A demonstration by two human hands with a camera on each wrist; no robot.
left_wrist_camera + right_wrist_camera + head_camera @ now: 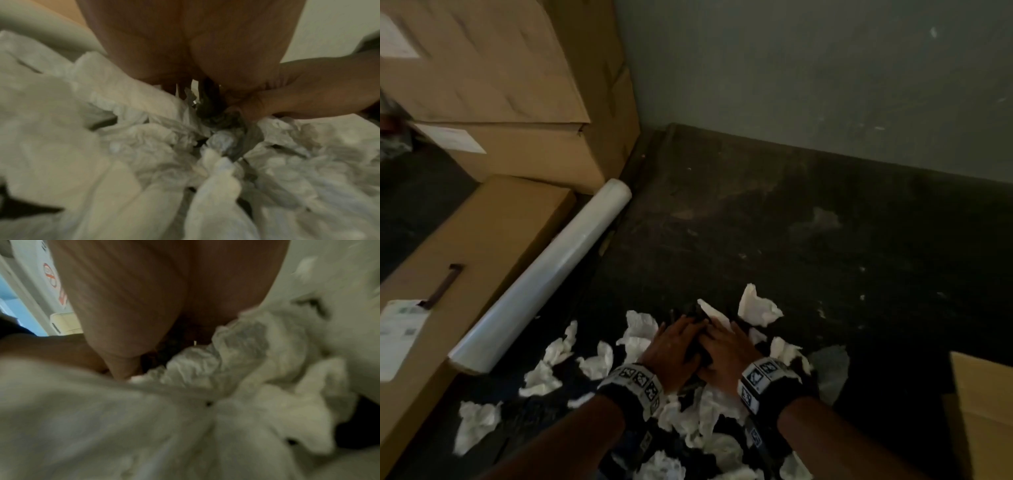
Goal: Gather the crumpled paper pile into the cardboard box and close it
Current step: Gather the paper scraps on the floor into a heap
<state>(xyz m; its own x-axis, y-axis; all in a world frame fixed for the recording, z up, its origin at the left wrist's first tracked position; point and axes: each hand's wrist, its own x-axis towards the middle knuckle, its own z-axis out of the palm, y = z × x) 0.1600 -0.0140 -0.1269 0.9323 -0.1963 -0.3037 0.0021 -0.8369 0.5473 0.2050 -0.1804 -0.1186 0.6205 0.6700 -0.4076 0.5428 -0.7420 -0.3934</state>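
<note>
White and dark crumpled paper (709, 411) lies scattered in a pile on the dark floor in front of me. Both hands are down on the far part of the pile, side by side and touching. My left hand (678, 337) and right hand (726, 346) curl their fingers into a clump of dark and white paper between them. In the left wrist view my left hand (197, 97) digs into the paper (144, 146). In the right wrist view my right hand (164, 345) sits against white paper (236, 353). A corner of the cardboard box (986, 421) shows at the lower right.
A roll of clear plastic film (544, 274) lies on the floor to the left, against a long flat carton (458, 260). Large stacked cartons (517, 85) stand at the back left. A grey wall (825, 68) closes off the far side.
</note>
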